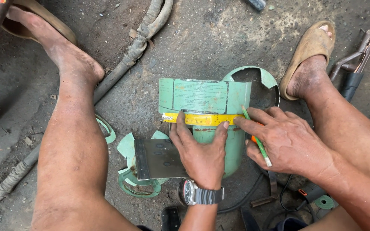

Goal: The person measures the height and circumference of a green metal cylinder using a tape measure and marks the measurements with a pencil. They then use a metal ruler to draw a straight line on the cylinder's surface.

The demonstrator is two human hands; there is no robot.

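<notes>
A green metal cylinder (202, 96) with a printed label lies on the ground between my legs. A yellow tape measure (198, 119) stretches across its curved side. My left hand (200, 154), with a wristwatch, presses the tape down with thumb and fingers spread. My right hand (285, 141) holds a green pencil (255, 137) whose tip touches the cylinder at the tape's right end, and an orange tape case shows under the fingers.
A dark flat steel plate (157, 159) lies left of my left hand on green cut-off scraps (138, 186). A thick hose (129, 55) runs diagonally at left. A welding electrode holder (356, 64) lies at right. My sandalled feet (311, 55) flank the cylinder.
</notes>
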